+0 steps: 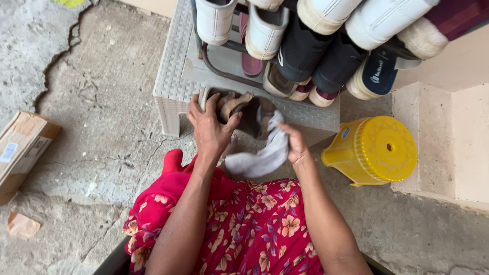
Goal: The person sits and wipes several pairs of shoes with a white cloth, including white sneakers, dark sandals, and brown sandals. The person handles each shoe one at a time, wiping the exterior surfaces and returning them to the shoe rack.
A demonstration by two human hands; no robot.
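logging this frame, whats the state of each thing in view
left hand: gripping the brown sandal
brown sandal: held up off the ground, tilted
right hand: pressing the grey cloth to the sandal
grey cloth: bunched, hanging down
yellow stool: upright on the floor
shoe rack: loaded with shoes, toes down
cardboard box: lying on the cracked floor

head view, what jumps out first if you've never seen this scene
At centre, the left hand grips a brown sandal while the right hand presses a grey cloth against it. To the right a bright yellow stool stands on the concrete floor, and a rack of shoes fills the top.
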